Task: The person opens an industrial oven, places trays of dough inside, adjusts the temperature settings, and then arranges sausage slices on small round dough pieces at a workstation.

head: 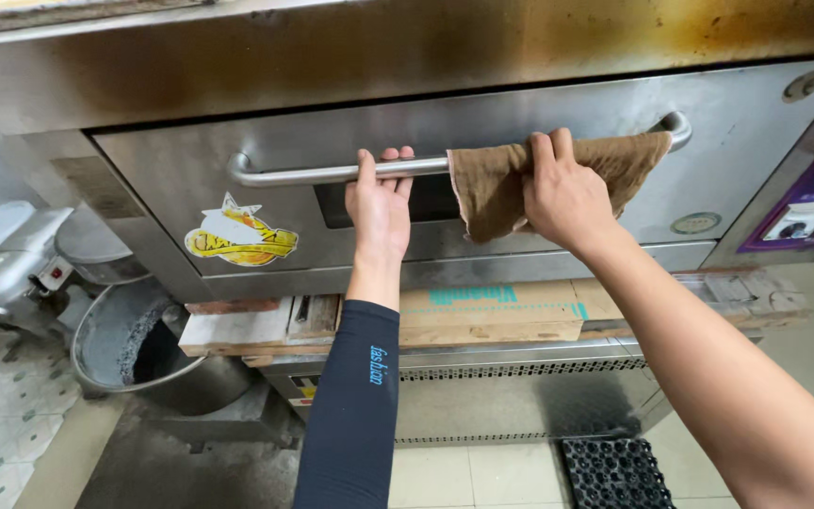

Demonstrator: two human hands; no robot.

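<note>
- The person's left hand point(380, 209), in a dark arm sleeve point(355, 396), wraps bare round the steel handle bar point(313, 174) of the oven door point(171, 179), near the bar's middle; the fingers curl over the top.
- The right hand point(565, 193) clamps the same bar further toward the door's right edge, with a brown cloth point(492, 184) folded over the bar beneath the palm.
- The door looks shut, or at most barely cracked, with its top edge tucked under the stained upper panel point(332, 57); both grips are set, so any pulling open seems yet to be done.
- Below the door's lower edge lie wooden boards point(237, 325) and flattened cardboard point(492, 311) on a lower unit.
- A round metal mixing bowl point(129, 339) stands past the door's left corner.
</note>
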